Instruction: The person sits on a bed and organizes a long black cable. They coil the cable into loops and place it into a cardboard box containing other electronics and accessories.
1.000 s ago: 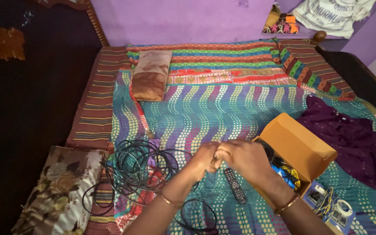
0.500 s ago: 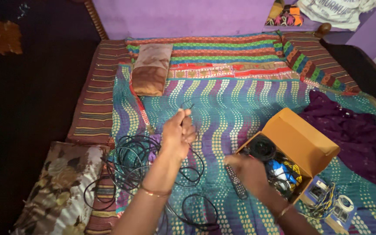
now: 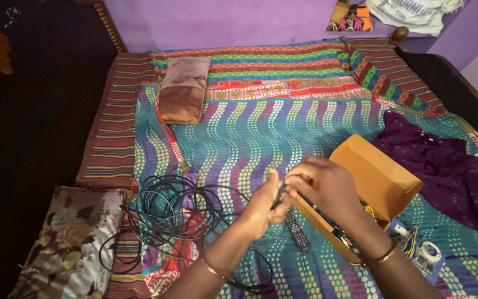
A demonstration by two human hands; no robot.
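Left hand [image 3: 264, 206] and right hand [image 3: 327, 185] both closed on black cable [image 3: 172, 213] end above the bed [image 3: 261, 138]: light, limp, tangle-prone; best gripped near its end

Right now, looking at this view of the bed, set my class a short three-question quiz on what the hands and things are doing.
1. True or false: the left hand and the right hand are close together over the bedspread.
2. Multiple choice: the remote control lies
A. inside the cardboard box
B. on the bedspread, just below the hands
C. on the brown pillow
3. Fill in: the loose tangle of black cable lies to the ______ of the hands in the picture.

Key
1. True; both pinch a thin dark cable end between them.
2. B
3. left
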